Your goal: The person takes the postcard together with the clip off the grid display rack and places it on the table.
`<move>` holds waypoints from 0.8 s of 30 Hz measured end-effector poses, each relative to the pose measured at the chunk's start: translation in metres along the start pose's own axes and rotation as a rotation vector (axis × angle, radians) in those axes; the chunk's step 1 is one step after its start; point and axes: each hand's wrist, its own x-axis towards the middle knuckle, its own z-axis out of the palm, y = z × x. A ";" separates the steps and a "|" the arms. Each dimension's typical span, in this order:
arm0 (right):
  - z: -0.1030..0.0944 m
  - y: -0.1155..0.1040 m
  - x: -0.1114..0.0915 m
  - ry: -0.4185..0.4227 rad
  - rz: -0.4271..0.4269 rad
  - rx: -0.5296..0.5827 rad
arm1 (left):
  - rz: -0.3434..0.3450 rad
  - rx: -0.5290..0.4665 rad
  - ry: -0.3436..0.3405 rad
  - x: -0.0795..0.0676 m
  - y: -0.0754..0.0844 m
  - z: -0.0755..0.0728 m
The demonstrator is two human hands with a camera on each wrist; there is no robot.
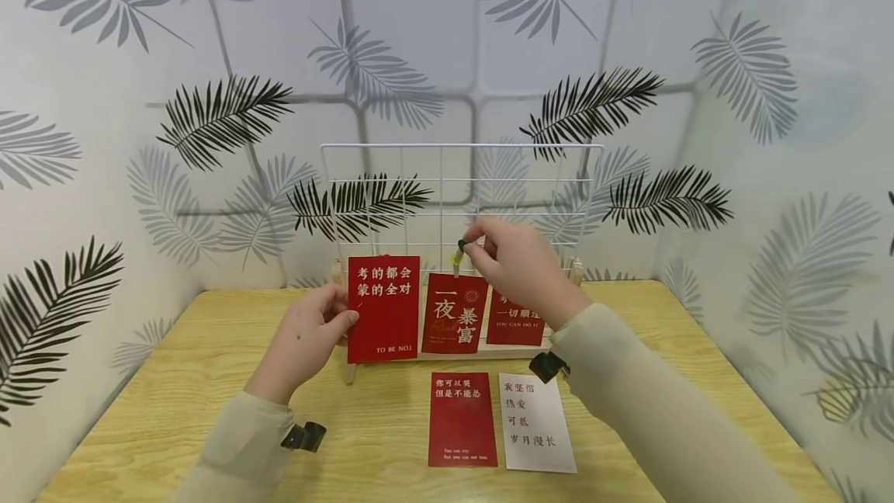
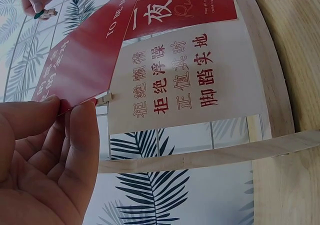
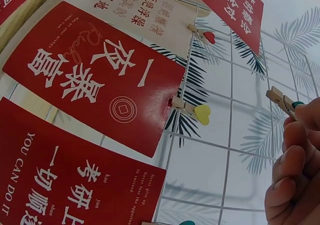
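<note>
My left hand (image 1: 303,340) pinches a red card (image 1: 382,309) with white lettering by its left edge, upright in front of the wire grid rack (image 1: 461,146). Between thumb and fingers, my right hand (image 1: 520,262) holds a small wooden clothespin (image 3: 281,101) with a green end, raised before the grid. A white card (image 2: 185,80) hangs behind the held card, under a red-heart clothespin (image 3: 202,34). Beside it hangs a red card (image 1: 450,332) with large characters, held by a yellow-heart clothespin (image 3: 192,111). Another red card (image 1: 517,328) hangs at the right, partly hidden by my right hand.
On the wooden table (image 1: 209,425), a red card (image 1: 462,421) and a white card (image 1: 534,452) lie side by side before the rack. Wooden feet (image 1: 349,373) support the grid. A leaf-patterned backdrop (image 1: 419,14) stands behind and at both sides.
</note>
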 end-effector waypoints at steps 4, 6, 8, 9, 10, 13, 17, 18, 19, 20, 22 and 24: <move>0.001 0.003 -0.004 -0.004 0.008 0.010 | -0.001 0.000 -0.002 -0.003 -0.002 0.001; 0.001 0.004 -0.007 -0.001 0.011 0.020 | -0.002 0.002 -0.005 -0.004 -0.004 0.002; 0.001 0.005 -0.010 0.003 0.015 0.020 | -0.009 0.001 -0.010 -0.005 -0.005 0.003; 0.001 0.006 -0.012 0.005 0.017 0.019 | -0.016 -0.003 -0.012 -0.006 -0.005 0.003; 0.001 0.007 -0.014 0.005 0.021 0.017 | -0.020 -0.008 -0.014 -0.007 -0.006 0.004; 0.002 0.010 -0.019 0.011 0.033 0.007 | -0.030 -0.026 -0.019 -0.008 -0.007 0.006; 0.004 0.014 -0.024 0.020 0.038 0.009 | -0.042 -0.042 -0.027 -0.011 -0.009 0.008; 0.004 0.015 -0.026 0.024 0.038 0.013 | -0.044 -0.043 -0.030 -0.012 -0.009 0.008; 0.005 0.015 -0.027 0.027 0.037 0.019 | -0.046 -0.046 -0.034 -0.013 -0.010 0.009; 0.005 0.016 -0.028 0.030 0.037 0.028 | -0.049 -0.048 -0.038 -0.013 -0.010 0.010; 0.005 0.018 -0.031 0.040 0.036 0.038 | -0.052 -0.050 -0.047 -0.015 -0.011 0.011; 0.005 0.019 -0.033 0.050 0.040 0.055 | -0.060 -0.055 -0.058 -0.015 -0.012 0.012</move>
